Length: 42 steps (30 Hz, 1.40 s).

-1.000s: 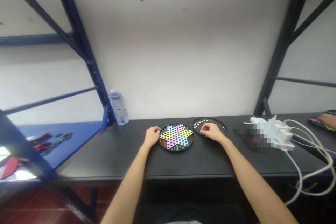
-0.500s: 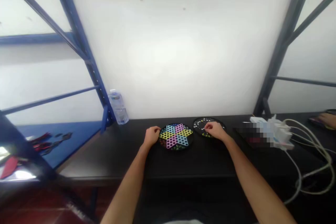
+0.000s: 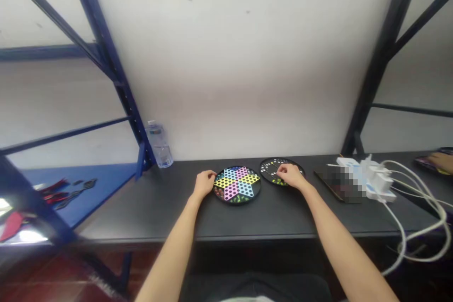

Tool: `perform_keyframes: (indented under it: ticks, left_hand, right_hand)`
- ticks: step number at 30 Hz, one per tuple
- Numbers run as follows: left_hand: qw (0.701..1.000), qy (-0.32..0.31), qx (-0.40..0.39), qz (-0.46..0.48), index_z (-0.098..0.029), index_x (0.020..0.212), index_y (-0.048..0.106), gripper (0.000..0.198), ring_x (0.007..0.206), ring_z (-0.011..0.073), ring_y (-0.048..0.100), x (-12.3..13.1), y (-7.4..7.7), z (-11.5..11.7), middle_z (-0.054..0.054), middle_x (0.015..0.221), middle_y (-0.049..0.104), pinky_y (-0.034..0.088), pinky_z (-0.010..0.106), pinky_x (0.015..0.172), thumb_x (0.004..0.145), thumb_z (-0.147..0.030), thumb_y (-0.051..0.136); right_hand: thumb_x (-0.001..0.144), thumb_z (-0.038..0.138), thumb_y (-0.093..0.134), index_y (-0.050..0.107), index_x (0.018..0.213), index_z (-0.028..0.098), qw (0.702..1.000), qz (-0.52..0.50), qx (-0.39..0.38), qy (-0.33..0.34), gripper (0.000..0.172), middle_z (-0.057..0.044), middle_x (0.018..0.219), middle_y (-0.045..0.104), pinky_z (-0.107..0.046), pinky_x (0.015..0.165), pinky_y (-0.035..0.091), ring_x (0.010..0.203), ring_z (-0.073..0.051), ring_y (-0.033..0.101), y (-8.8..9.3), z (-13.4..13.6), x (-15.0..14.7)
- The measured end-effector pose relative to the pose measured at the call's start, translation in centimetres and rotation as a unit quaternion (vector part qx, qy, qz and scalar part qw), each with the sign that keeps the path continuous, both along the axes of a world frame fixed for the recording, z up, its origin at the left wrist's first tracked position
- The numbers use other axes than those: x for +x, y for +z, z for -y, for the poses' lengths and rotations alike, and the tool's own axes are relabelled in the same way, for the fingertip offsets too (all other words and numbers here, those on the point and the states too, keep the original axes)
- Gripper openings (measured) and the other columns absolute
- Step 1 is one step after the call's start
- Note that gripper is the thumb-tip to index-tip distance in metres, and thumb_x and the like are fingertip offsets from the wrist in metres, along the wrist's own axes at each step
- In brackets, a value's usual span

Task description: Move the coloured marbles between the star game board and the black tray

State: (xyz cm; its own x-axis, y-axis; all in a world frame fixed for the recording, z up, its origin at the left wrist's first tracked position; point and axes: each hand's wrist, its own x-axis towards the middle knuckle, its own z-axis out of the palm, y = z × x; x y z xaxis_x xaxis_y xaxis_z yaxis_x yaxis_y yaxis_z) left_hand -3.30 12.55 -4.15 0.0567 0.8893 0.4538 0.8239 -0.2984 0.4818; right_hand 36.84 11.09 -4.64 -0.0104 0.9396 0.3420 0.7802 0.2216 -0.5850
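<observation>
A round black Chinese checkers board [image 3: 236, 184] with a pink, yellow and blue star lies on the dark table; coloured pieces show around the star. At its left rim is my left hand [image 3: 204, 183], fingers curled together and touching the edge. To the right lies a second round black board or lid [image 3: 266, 175] with white dots and some yellow-green pieces on it. Over its right part, my right hand [image 3: 290, 175] has thumb and fingers pinched together. Whatever is between those fingertips is too small to make out.
A clear plastic bottle [image 3: 160, 145] stands by the blue rack post. On the right lie a dark phone-like slab [image 3: 334, 183], partly blurred, and a white power strip [image 3: 380, 181] with looping cables [image 3: 430, 198]. Another person's hand [image 3: 440, 160] shows at the far right.
Both hands stay almost in place; the right one shifts very slightly. The picture's exposure has changed: the wall looks darker and the table lighter.
</observation>
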Motion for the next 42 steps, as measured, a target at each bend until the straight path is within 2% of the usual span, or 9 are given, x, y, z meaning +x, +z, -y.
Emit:
perform_keyframes:
  ticks: [14,22,29,36,39,42]
  left_hand:
    - [1.000,0.001,-0.007,0.001,-0.019,0.087,0.074,0.026,0.083,0.0173,0.064,0.3,0.4,0.3,0.004,0.087,0.073,0.046,0.026,0.080,0.082,-0.021,0.048]
    - [1.000,0.004,-0.008,0.004,-0.019,0.086,0.074,0.025,0.083,0.0178,0.064,0.1,0.2,0.2,0.005,0.087,0.073,0.046,0.026,0.080,0.082,-0.022,0.049]
    - [1.000,0.004,-0.003,0.002,-0.019,0.086,0.074,0.026,0.083,0.0182,0.064,0.2,0.2,0.2,0.005,0.087,0.073,0.046,0.026,0.081,0.081,-0.023,0.049]
    - [1.000,-0.016,0.002,0.017,-0.019,0.085,0.073,0.028,0.078,0.0176,0.064,0.3,0.3,0.3,0.004,0.084,0.072,0.045,0.025,0.074,0.083,-0.031,0.048]
    - [0.999,-0.025,-0.003,0.022,-0.019,0.084,0.073,0.027,0.076,0.0175,0.064,0.3,0.3,0.3,0.004,0.081,0.072,0.045,0.025,0.072,0.081,-0.036,0.052]
    - [0.999,-0.027,-0.002,0.025,-0.020,0.085,0.072,0.025,0.076,0.0172,0.064,0.3,0.3,0.2,0.003,0.081,0.072,0.045,0.025,0.072,0.079,-0.035,0.054]
  right_hand:
    - [0.071,0.025,0.056,0.070,0.073,0.018,0.999,-0.029,-0.019,0.011,0.015,-0.004,0.067,0.068,-0.023,0.061,0.041,0.063,-0.015,0.061,0.2,0.3,-0.1]
    - [0.075,0.025,0.051,0.069,0.070,0.019,0.997,-0.033,0.001,-0.073,0.019,-0.003,0.061,0.066,-0.022,0.061,0.040,0.062,-0.015,0.060,-0.2,-0.6,0.9]
    - [0.075,0.025,0.051,0.069,0.071,0.019,0.996,-0.027,0.012,-0.087,0.019,-0.004,0.061,0.066,-0.022,0.058,0.039,0.059,-0.014,0.058,-0.5,-0.9,0.9]
    - [0.076,0.025,0.052,0.068,0.070,0.019,0.995,-0.032,0.077,-0.049,0.018,-0.003,0.065,0.066,-0.024,0.062,0.040,0.061,-0.015,0.058,-0.4,-0.5,-0.6]
    - [0.076,0.025,0.052,0.068,0.071,0.018,0.993,-0.046,0.108,-0.022,0.018,-0.003,0.066,0.066,-0.025,0.063,0.041,0.061,-0.015,0.058,0.2,0.1,-2.4]
    - [0.076,0.025,0.053,0.068,0.074,0.018,0.989,-0.072,0.122,0.042,0.017,-0.003,0.069,0.067,-0.025,0.063,0.042,0.063,-0.015,0.058,1.1,1.4,-5.3]
